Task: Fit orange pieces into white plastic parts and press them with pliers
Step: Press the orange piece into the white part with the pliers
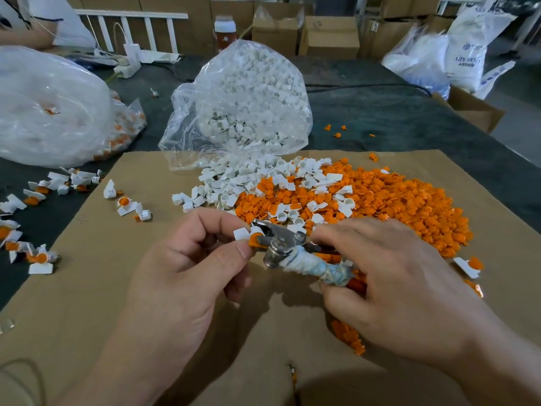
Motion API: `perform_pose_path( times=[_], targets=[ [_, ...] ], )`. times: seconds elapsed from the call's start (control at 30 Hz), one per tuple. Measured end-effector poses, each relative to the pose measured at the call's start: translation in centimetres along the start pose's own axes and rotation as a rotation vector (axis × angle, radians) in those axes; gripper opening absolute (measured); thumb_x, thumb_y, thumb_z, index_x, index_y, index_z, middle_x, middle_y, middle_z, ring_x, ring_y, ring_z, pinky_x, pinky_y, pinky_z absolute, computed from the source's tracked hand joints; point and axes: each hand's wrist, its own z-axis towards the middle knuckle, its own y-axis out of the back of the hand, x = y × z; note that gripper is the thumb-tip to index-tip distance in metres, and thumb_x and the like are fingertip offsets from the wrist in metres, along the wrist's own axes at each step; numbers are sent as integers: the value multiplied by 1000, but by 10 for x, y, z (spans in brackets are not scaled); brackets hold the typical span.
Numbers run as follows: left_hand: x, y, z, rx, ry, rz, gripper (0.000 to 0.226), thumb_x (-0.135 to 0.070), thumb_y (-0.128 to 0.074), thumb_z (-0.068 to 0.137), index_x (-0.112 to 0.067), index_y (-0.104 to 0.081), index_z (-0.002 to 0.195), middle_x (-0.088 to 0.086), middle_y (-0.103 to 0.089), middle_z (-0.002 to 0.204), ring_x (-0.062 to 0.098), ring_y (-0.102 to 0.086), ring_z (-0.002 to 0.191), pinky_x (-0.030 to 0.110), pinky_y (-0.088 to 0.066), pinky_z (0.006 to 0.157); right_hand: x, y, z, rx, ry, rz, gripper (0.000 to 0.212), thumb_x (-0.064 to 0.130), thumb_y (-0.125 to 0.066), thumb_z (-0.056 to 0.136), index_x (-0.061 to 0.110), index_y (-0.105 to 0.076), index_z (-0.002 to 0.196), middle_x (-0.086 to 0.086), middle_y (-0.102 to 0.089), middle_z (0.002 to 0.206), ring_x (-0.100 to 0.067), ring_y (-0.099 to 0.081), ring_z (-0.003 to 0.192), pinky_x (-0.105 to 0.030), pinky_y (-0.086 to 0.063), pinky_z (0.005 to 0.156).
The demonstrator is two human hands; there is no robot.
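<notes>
My left hand (187, 259) pinches the white part (241, 233) at the left-pointing jaws of the pliers (282, 240) my right hand (395, 276) grips.

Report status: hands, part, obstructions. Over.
Left hand pinches white part with orange piece. Right hand grips pliers, jaws on the piece. Nothing in the way.

A white part (241, 233) with orange piece (254, 240) sits in steel pliers (281, 237) (handle cloth-wrapped); orange pile (395, 206) and white pile (231, 183) lie just behind.
</notes>
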Motion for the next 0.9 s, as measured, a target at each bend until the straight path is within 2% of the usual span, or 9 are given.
perform_pose_path(
  times=[0.07, 0.13, 0.2, 0.4, 0.57, 0.77, 0.83, 0.9],
  targets=[
    [-1, 0, -1, -7, -4, 27, 17, -32, -72, 65, -23, -71, 79, 4, -56, 56, 13, -55, 49, 19, -44, 44, 0, 0, 0, 27, -4, 4, 50, 46, -42, 76, 25, -62, 117, 11, -64, 99, -15, -59, 91, -41, -47, 79],
    [-2, -1, -1, -9, -7, 68, 10, -25, -74, 68, -24, -71, 77, 3, -56, 53, 12, -54, 47, 16, -42, 42, 0, 1, 1, 54, -5, -9, 49, 48, -40, 76, 27, -62, 114, 14, -63, 94, -14, -56, 86, -39, -44, 77],
    [-2, -1, -1, -15, 1, 83, 8, -17, -69, 73, -23, -71, 77, 4, -55, 53, 12, -53, 48, 16, -42, 43, -1, -1, 2, 65, -4, -31, 44, 51, -38, 77, 30, -63, 106, 16, -60, 85, -12, -52, 79, -37, -43, 73],
    [-4, -5, -2, 5, 10, 59, 9, -16, -65, 76, -23, -71, 76, 3, -54, 54, 12, -53, 48, 17, -43, 43, -2, -6, 1, 22, -28, -61, 40, 60, -33, 80, 30, -61, 79, 10, -52, 68, -10, -49, 65, -29, -41, 56],
    [-6, -4, -2, -16, 23, 38, 9, -15, -64, 75, -21, -70, 76, 4, -55, 54, 11, -52, 47, 17, -42, 43, 1, -7, 1, 6, -9, -69, 42, 62, -31, 80, 29, -55, 70, 9, -49, 62, -10, -46, 58, -25, -34, 51],
    [-7, -3, -4, -18, 20, 45, 11, -15, -63, 76, -22, -71, 77, 1, -55, 55, 12, -53, 49, 19, -44, 44, 3, -11, 0, -67, 1, -55, 36, 57, -37, 80, 28, -49, 64, 10, -46, 56, -10, -43, 52, -30, -38, 45],
    [-7, -2, -4, -41, 18, 48, 11, -15, -63, 76, -23, -71, 77, 0, -55, 54, 11, -54, 49, 18, -44, 44, 3, -13, 2, -79, 2, -34, 36, 59, -38, 81, 29, -54, 67, 11, -49, 58, -9, -46, 54, -30, -41, 47],
    [-6, -2, -3, -90, 27, 64, 10, -16, -65, 76, -24, -71, 76, 1, -56, 54, 12, -54, 49, 18, -44, 45, 0, -14, 3, -50, 4, -16, 45, 66, -37, 81, 30, -64, 78, 13, -57, 67, -8, -53, 63, -31, -46, 53]
  ],
)
